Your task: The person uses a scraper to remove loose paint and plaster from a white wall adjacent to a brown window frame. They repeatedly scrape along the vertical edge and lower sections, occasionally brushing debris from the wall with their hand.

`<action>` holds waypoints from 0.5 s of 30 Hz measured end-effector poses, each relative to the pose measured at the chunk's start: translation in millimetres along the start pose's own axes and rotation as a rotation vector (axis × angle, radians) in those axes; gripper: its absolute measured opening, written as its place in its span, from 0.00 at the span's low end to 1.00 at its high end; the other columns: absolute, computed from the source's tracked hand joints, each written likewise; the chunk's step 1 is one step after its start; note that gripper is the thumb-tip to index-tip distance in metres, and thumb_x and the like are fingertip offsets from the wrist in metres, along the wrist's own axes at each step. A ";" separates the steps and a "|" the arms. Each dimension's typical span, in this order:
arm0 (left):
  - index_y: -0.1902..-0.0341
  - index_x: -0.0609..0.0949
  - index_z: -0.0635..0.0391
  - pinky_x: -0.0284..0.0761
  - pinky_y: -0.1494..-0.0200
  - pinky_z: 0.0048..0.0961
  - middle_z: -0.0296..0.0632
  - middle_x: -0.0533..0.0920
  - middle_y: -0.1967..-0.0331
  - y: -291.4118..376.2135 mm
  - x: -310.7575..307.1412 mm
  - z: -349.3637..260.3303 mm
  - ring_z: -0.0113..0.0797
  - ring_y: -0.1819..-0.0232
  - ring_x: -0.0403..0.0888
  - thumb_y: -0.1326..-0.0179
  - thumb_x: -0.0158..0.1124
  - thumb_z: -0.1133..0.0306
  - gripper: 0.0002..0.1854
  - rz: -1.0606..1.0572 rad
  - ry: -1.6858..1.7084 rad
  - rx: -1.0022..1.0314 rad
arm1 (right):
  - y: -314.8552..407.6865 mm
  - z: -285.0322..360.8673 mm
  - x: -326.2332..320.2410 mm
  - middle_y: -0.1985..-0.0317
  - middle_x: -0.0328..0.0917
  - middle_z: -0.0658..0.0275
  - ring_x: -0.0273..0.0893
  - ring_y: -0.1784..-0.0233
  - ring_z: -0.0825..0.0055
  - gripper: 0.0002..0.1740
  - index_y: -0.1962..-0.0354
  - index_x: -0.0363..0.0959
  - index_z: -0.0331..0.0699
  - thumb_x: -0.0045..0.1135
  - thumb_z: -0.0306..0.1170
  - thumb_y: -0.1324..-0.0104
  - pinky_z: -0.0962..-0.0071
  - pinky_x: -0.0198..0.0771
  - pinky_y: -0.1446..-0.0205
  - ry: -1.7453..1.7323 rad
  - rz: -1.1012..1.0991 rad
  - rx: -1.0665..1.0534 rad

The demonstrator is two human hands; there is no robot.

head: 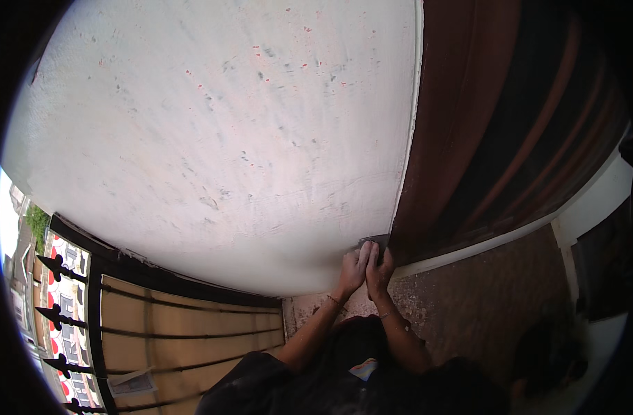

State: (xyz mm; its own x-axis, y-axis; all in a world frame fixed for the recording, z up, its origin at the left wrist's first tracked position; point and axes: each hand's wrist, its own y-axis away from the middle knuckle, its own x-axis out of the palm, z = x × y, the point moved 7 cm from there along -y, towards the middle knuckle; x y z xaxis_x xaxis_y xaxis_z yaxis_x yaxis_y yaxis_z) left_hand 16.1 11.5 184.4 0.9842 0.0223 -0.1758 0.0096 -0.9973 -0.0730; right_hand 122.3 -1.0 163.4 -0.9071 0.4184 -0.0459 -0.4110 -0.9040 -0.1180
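Note:
My left hand (354, 271) and my right hand (380, 270) are side by side, thumbs and fingers nearly touching, low on a white painted wall (254, 140). Both press a dark thin sheet (382, 240), which looks like sandpaper, against the wall near its right edge. Most of the sheet is hidden beneath the fingers. Pale dust coats both hands. The wall carries scattered grey patches and small red specks.
A dark brown wooden frame (451, 104) with slats borders the wall on the right. To the left stands a black metal gate (96, 311) with spear points and tan panels. A worn floor (482, 290) lies below; a dark blurred shape (547, 353) is at lower right.

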 end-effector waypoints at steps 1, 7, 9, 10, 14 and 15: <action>0.74 0.72 0.71 0.64 0.76 0.33 0.42 0.62 0.84 -2.2 0.7 0.0 0.23 0.77 0.62 0.25 0.50 0.57 0.27 0.011 0.002 -0.018 | -1.2 2.2 0.6 0.69 0.78 0.59 0.74 0.65 0.75 0.19 0.66 0.72 0.28 0.49 0.39 0.26 0.71 0.70 0.60 -0.026 0.001 -0.004; 0.76 0.73 0.70 0.63 0.77 0.32 0.39 0.62 0.85 -7.5 -3.2 -16.3 0.23 0.77 0.62 0.25 0.49 0.57 0.28 -0.006 -0.086 0.093 | -9.9 24.5 0.0 0.71 0.79 0.51 0.78 0.69 0.61 0.21 0.66 0.73 0.27 0.50 0.40 0.27 0.65 0.70 0.65 -0.108 -0.061 -0.102; 0.75 0.73 0.71 0.63 0.77 0.33 0.39 0.63 0.85 -5.7 0.3 -12.0 0.23 0.78 0.61 0.25 0.49 0.56 0.28 0.038 0.009 0.027 | -10.2 23.5 0.4 0.70 0.80 0.51 0.78 0.68 0.63 0.20 0.64 0.74 0.27 0.48 0.39 0.27 0.66 0.71 0.64 -0.101 -0.003 -0.071; 0.75 0.73 0.71 0.63 0.77 0.33 0.39 0.63 0.85 -7.0 0.7 -11.8 0.23 0.78 0.61 0.25 0.49 0.56 0.28 0.034 0.010 0.029 | -9.0 21.3 2.1 0.70 0.80 0.51 0.78 0.68 0.63 0.20 0.65 0.73 0.27 0.48 0.39 0.26 0.66 0.71 0.64 -0.060 0.008 -0.050; 0.75 0.73 0.72 0.64 0.77 0.34 0.41 0.63 0.86 -3.6 1.3 -8.1 0.23 0.77 0.61 0.25 0.49 0.56 0.29 0.047 -0.091 0.033 | -3.6 12.8 -1.6 0.70 0.78 0.60 0.74 0.66 0.75 0.19 0.65 0.73 0.29 0.47 0.39 0.25 0.72 0.70 0.61 -0.044 -0.025 -0.044; 0.75 0.73 0.72 0.64 0.77 0.34 0.41 0.63 0.85 -4.7 -0.4 -5.7 0.23 0.77 0.61 0.25 0.49 0.56 0.29 0.027 -0.145 0.008 | -3.0 10.6 -1.6 0.70 0.78 0.59 0.74 0.65 0.75 0.19 0.65 0.73 0.29 0.47 0.39 0.25 0.71 0.70 0.60 -0.072 -0.031 -0.042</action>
State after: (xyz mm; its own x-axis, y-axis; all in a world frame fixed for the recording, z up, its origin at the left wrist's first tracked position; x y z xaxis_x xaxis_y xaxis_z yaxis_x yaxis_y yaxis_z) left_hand 16.7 15.8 190.4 0.9482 0.0063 -0.3176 -0.0183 -0.9971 -0.0743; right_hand 124.0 0.1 174.4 -0.8989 0.4371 0.0297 -0.4360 -0.8857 -0.1595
